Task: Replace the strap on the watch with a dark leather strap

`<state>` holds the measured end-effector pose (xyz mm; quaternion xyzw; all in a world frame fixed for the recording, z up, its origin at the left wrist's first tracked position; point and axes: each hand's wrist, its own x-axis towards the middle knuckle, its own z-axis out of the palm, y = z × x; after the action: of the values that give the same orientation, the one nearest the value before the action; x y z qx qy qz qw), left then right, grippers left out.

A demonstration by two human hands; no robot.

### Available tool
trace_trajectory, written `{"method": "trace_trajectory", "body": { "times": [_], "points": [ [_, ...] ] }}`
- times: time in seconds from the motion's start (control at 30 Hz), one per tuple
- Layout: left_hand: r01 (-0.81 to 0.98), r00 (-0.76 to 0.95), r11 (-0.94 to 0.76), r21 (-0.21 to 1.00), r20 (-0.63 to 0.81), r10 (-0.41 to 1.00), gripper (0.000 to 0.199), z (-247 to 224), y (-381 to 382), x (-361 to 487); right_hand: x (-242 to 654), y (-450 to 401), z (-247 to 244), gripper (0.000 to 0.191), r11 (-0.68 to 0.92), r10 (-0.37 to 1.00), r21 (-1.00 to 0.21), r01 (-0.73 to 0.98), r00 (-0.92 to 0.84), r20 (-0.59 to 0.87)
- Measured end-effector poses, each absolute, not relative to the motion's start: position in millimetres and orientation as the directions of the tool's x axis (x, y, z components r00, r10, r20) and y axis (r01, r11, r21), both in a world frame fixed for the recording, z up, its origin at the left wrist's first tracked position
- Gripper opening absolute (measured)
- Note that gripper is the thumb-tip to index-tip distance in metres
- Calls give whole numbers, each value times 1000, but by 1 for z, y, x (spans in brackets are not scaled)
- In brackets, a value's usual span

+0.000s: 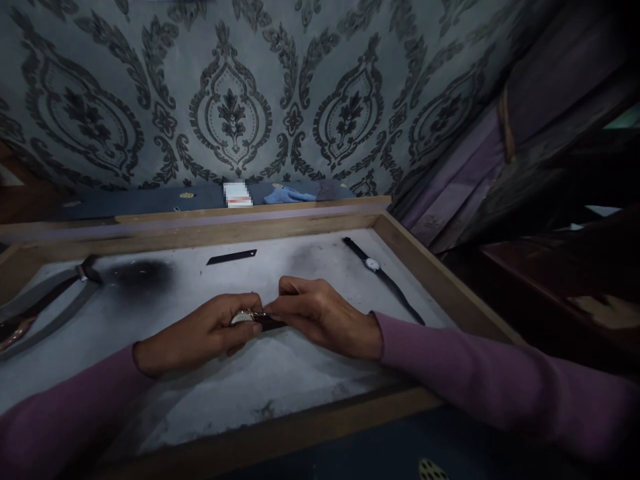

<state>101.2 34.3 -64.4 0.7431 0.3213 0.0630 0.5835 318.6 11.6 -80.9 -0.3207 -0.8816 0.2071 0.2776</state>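
Observation:
Near the middle of the wooden-edged tray [300, 427], my left hand [205, 330] is closed around a wristwatch [243, 317] with a pale dial and a shiny, gold-toned case. The thumb and index finger grip the case at its sides. My right hand [323, 310] pinches at the case's right end, where a dark strap [274, 323] runs under its fingers. Its fingertips touch a small shiny part there, too small to make out. A second wristwatch [373, 265], with a white dial and dark strap, lies stretched out beyond my right hand.
Beyond my hands lies a dark flat blade [233, 257] with a small hole. At the left is a tool [89, 270] with two grey arms. Behind the tray's raised edge are a small white packet [238, 195] and a blue cloth [290, 195], before a patterned wall.

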Motion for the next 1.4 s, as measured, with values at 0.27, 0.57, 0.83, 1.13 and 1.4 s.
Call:
{"method": "trace_trajectory", "body": {
  "times": [0.27, 0.57, 0.83, 1.13, 1.4],
  "points": [
    [442, 766, -102, 891, -316, 560, 22, -63, 33, 102, 318, 12, -81, 18, 672, 701, -608, 424, -628, 338],
    [420, 778, -91, 903, -306, 549, 23, -63, 34, 101, 319, 13, -82, 18, 681, 692, -611, 403, -625, 360],
    [405, 786, -106, 908, -287, 548, 22, -64, 34, 101, 317, 13, -81, 15, 655, 717, -640, 402, -598, 358],
    [418, 779, -100, 903, -299, 551, 22, -64, 34, 101, 319, 14, -82, 16, 687, 692, -609, 397, -613, 381],
    [413, 783, -92, 906, -302, 544, 19, -61, 35, 103, 319, 12, -81, 18, 700, 688, -570, 430, -621, 375]
  ]
}}
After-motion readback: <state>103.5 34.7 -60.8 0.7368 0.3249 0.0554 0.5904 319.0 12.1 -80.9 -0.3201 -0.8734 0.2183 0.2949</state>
